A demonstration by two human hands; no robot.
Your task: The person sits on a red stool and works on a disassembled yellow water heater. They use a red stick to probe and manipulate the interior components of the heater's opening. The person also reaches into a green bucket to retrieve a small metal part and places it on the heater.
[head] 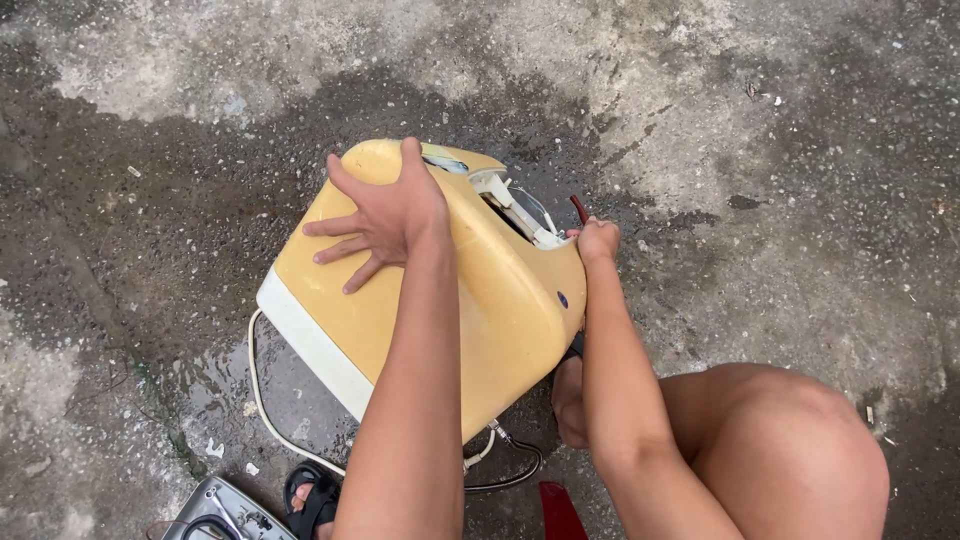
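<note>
A yellow plastic housing [420, 310] with a white band along one edge is tilted on the wet concrete floor [780, 130], just in front of a crouched person's knee [790, 450]. The left hand [385, 220] is pressed flat on the top of the housing, fingers spread wide, so that the shell is steadied rather than gripped. The right hand [597, 240] is closed at the far side, next to an opening [515, 205] where white inner parts are exposed; a dark red handle [579, 208] shows just above it, though what exactly is held cannot be told. A white cord [262, 400] and a dark cable [515, 470] trail from below. Judged from this, the shell is already partly opened, while most of it is not yet taken apart. A sandal [312, 497] and a grey panel [225, 512] lie near the bottom edge.
</note>
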